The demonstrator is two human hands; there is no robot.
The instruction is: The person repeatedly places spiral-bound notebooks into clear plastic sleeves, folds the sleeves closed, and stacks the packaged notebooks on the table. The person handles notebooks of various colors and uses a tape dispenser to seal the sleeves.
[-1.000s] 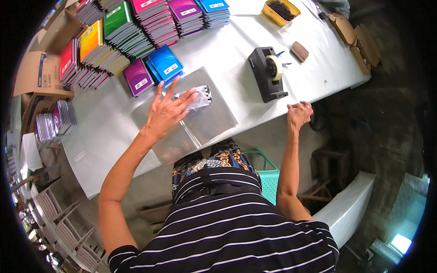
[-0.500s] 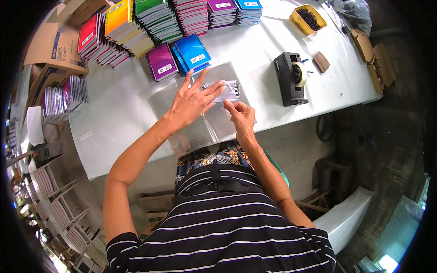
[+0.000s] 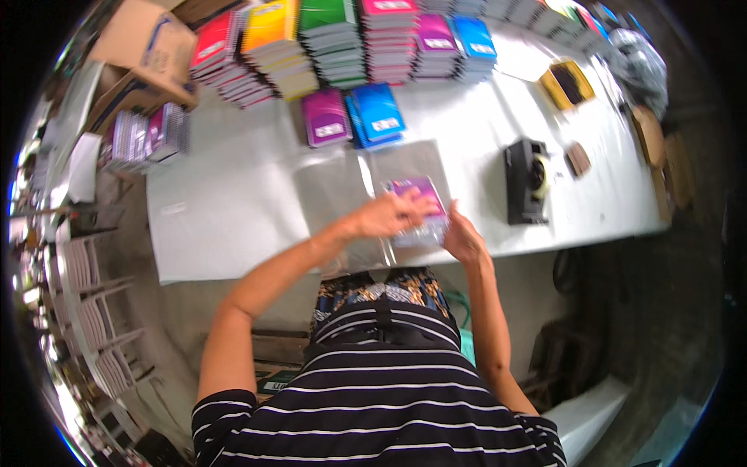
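A small purple-faced packet [image 3: 424, 187] with a clear plastic lower part lies over the right half of a transparent plastic sheet or cover [image 3: 331, 187] on the table. My left hand [image 3: 389, 215] reaches across the packet, its blurred fingers spread over the purple face. My right hand [image 3: 467, 237] is at the packet's right edge, index finger extended; blur hides whether its thumb and fingers grip that edge. Just beyond the plastic lie a purple notebook [image 3: 325, 117] and blue spiral notebooks [image 3: 377, 113].
Red [image 3: 214, 50], yellow [image 3: 270, 27], green [image 3: 328, 19] and pink [image 3: 389, 39] notebook stacks line the back. A black tape dispenser [image 3: 523, 183], brown block [image 3: 578, 159] and yellow tub [image 3: 566, 84] stand right. Cardboard boxes [image 3: 144, 39] and more notebooks [image 3: 144, 136] are at left.
The packet's purple face now shows, where a whitish side with dark marks showed before. My left hand has drawn nearer, onto the packet. The whole view has shifted, moving the scene rightward in it.
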